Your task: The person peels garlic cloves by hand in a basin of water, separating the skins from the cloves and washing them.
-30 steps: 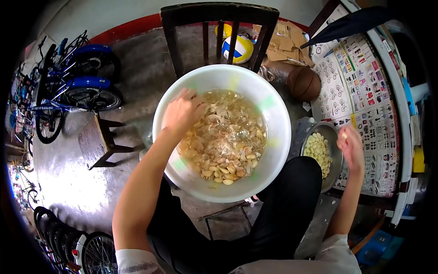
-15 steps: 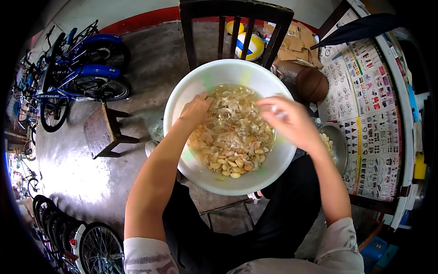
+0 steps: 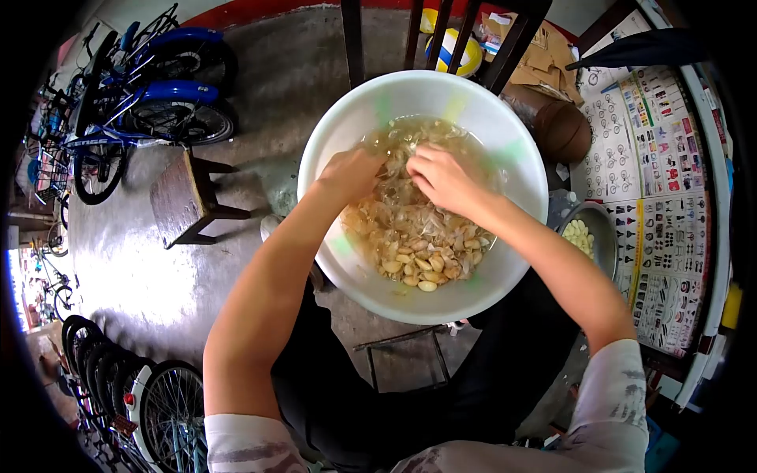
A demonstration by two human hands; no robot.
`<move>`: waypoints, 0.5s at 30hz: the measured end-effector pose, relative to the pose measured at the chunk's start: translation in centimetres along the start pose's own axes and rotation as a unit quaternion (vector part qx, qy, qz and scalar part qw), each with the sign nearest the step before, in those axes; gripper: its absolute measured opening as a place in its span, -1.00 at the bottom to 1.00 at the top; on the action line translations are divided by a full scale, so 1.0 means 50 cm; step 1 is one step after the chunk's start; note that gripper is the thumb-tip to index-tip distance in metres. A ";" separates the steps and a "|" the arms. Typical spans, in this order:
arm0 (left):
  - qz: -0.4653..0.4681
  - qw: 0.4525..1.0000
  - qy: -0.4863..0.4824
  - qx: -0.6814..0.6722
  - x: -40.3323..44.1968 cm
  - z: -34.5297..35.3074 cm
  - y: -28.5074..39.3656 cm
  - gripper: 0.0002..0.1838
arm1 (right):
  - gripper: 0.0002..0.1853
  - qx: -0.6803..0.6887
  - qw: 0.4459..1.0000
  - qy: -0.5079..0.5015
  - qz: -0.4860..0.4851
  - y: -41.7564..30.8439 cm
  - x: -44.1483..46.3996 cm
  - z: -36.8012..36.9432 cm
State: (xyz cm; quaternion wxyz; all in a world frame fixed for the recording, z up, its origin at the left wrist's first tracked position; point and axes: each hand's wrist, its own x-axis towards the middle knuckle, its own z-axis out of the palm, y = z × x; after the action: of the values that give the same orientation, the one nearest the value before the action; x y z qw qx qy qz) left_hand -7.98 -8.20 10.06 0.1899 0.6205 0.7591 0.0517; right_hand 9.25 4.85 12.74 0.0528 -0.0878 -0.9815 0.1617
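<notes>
The garlic cloves (image 3: 426, 272) lay in the tub (image 3: 512, 134), gathered mostly toward the side nearest the person, beneath and among loose papery skins (image 3: 422, 225). Cloudy water (image 3: 465, 146) stood around them.

The left hand (image 3: 355, 173) was inside the tub on its left side, fingers bent down into the water and skins. The right hand (image 3: 443, 180) was just beside it, near the middle, with its fingers curled together in a narrow grip. Whether either hand held a clove could not be told, as the fingertips were hidden.

To the right of the tub, near its rim, a metal bowl (image 3: 605, 240) held pale peeled cloves (image 3: 578, 236). Beyond the bowl, a printed sheet (image 3: 666, 173) covered a surface, with a dark umbrella (image 3: 643, 49) across its far end.

The slatted back of a dark chair (image 3: 516, 51) rose at the far side of the tub. Behind it were a yellow, white and blue ball (image 3: 467, 54) and some cardboard (image 3: 544, 63); a brown ball (image 3: 563, 132) sat nearer.

On the left, a wooden stool (image 3: 177, 201) stood upright on the floor (image 3: 118, 260), near blue bicycles (image 3: 169, 93).
</notes>
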 end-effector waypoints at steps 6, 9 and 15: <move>-0.058 0.987 -0.140 0.058 0.002 -0.011 0.020 -0.34 | -0.66 0.062 0.979 -0.193 -0.009 0.007 -0.079 -0.002; -0.064 0.979 -0.194 0.018 0.004 -0.013 0.010 -0.38 | -0.57 0.076 0.985 -0.149 0.036 0.037 -0.068 0.030; -0.071 0.983 -0.171 -0.014 0.004 -0.014 0.007 -0.42 | -0.33 0.023 0.988 -0.117 0.103 0.071 -0.054 0.071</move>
State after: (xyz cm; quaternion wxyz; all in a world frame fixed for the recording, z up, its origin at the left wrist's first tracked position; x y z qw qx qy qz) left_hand -7.95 -7.80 10.76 0.3286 0.5617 0.7571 -0.0576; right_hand 11.99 6.57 8.04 -0.0772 -0.1681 -0.9627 0.1975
